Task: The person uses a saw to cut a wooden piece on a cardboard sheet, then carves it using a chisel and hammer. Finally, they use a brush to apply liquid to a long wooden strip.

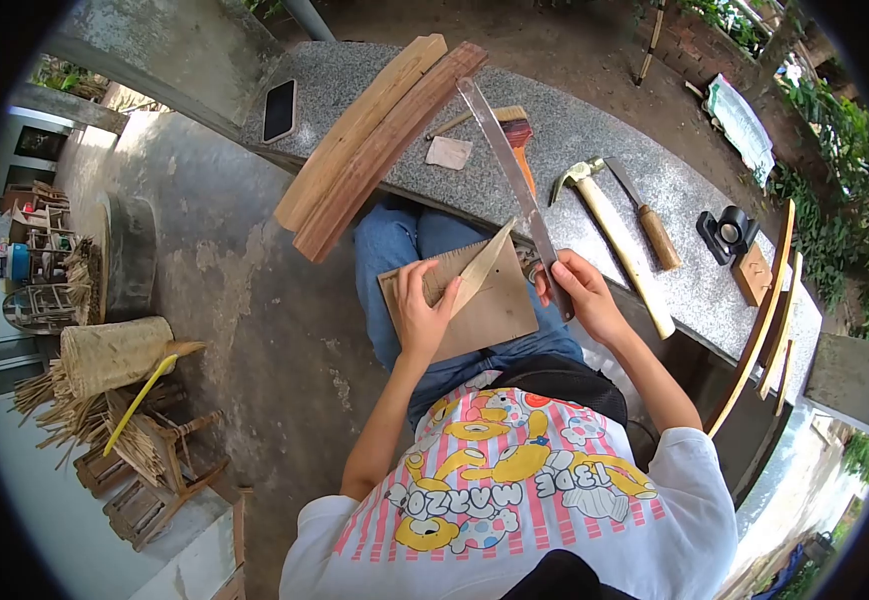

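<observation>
A brown flat board [499, 305] with small marks along its upper edge lies across my lap. My left hand [422, 315] rests on the board, its thumb and fingers about the lower end of a pale, pointed strip that looks like wood [481, 268]. The strip's tip points up and to the right. In my right hand [579, 295] is the lower end of a long steel ruler [502, 150], tilted up and to the left over the bench. The ruler's rounded far end reaches close to a reddish-brown wooden beam [384, 155].
On the granite bench [354, 65] lie a paler beam [364, 125], a phone [279, 110], a brush [516, 135], a claw hammer [614, 240], a wooden-handled knife [654, 230] and a black clamp-like device [729, 235]. Curved wooden strips [759, 325] lean at the right end.
</observation>
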